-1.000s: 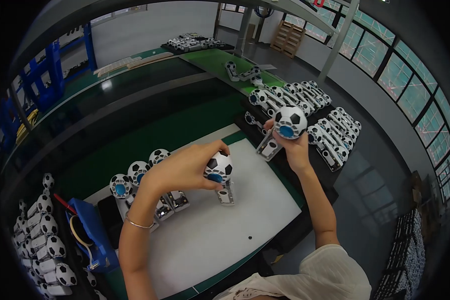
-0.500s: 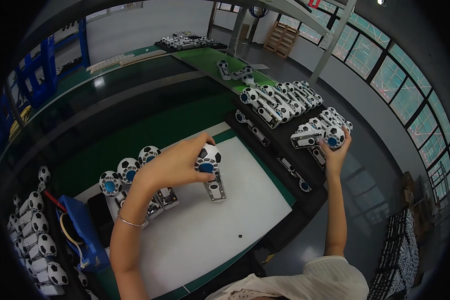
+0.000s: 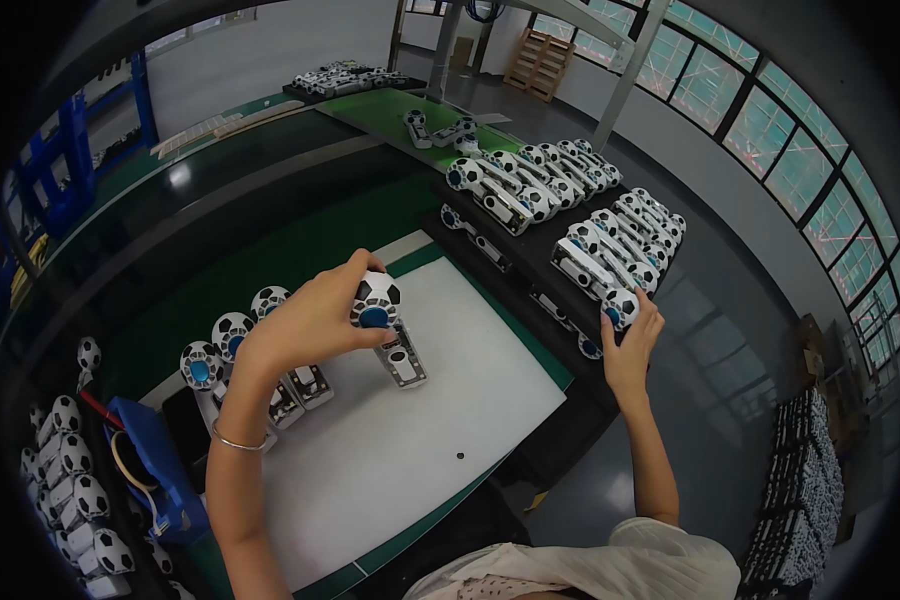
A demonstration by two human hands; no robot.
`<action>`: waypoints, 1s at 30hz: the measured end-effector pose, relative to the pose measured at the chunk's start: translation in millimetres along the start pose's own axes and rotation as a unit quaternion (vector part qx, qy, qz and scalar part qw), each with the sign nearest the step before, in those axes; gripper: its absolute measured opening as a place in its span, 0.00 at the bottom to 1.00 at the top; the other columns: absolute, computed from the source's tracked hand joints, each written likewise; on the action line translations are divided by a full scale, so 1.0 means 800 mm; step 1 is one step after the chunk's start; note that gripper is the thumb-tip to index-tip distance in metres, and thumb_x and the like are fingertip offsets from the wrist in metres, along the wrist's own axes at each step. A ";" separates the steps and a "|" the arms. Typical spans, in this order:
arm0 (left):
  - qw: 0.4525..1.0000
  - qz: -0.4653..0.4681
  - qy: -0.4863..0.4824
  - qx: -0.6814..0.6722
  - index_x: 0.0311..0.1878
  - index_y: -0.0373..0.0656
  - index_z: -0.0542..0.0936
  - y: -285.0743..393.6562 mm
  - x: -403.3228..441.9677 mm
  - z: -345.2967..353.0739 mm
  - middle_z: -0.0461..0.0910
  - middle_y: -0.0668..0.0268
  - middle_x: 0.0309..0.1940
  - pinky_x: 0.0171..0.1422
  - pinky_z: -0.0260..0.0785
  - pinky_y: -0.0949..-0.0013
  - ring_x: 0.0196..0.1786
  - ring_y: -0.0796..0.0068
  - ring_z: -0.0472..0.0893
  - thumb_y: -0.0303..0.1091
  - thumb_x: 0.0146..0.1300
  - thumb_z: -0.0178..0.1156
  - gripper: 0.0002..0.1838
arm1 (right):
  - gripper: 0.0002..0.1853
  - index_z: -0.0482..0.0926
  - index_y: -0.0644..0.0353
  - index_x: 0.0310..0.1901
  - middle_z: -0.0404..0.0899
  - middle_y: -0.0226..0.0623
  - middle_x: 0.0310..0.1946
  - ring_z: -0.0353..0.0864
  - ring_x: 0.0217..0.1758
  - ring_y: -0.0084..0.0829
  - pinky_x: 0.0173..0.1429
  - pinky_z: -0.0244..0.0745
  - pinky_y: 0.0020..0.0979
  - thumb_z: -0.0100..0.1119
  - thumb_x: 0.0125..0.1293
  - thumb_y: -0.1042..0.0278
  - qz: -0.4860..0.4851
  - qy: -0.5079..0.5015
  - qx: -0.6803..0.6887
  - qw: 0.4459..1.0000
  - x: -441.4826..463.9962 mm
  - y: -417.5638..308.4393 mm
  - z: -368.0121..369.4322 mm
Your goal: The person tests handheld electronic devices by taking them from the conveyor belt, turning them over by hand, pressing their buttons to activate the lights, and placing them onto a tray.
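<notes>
My left hand (image 3: 320,315) is closed around the round head of a soccer-ball-patterned device (image 3: 377,296) with a blue face. Its flat body, a white piece in the middle, slants down over the white work mat (image 3: 450,350). At the right, my right hand (image 3: 632,350) grips the ball end of another soccer-ball-patterned device (image 3: 620,308), at the near end of a row on a dark tray. Beside my left forearm several similar devices (image 3: 202,366) stand on the mat, partly hidden by the arm.
A second row of devices (image 3: 490,190) lies farther back on the dark surface. A blue bin (image 3: 150,460) with a tape roll stands at the left, near stacked devices (image 3: 90,495). A small dark bit (image 3: 460,456) lies on the mat. More stacks (image 3: 795,490) stand at the far right.
My right hand has lowered its device to the near end of the right-hand row. My left hand keeps its hold, and the whole view has shifted slightly.
</notes>
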State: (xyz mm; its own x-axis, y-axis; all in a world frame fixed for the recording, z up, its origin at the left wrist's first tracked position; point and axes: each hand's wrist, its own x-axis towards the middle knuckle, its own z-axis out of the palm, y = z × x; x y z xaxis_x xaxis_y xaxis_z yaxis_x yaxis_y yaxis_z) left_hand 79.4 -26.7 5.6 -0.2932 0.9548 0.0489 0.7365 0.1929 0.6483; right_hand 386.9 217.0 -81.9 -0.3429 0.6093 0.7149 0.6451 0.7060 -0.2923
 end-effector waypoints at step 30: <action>0.994 -0.082 0.057 0.034 0.53 0.37 0.68 0.009 0.001 0.004 0.79 0.48 0.40 0.49 0.74 0.64 0.41 0.58 0.81 0.43 0.49 0.69 0.32 | 0.31 0.75 0.76 0.48 0.76 0.59 0.50 0.76 0.54 0.53 0.59 0.69 0.43 0.56 0.63 0.47 0.618 -0.141 -0.023 0.774 -0.326 0.273 0.122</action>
State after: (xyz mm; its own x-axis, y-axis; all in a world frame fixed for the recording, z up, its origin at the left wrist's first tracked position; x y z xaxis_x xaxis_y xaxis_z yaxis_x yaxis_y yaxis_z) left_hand 86.3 -23.8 7.9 -0.4776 0.8779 0.0352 0.7113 0.3628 0.6021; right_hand 550.4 247.0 -394.4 0.4234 0.8679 -0.2598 0.6205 -0.4868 -0.6148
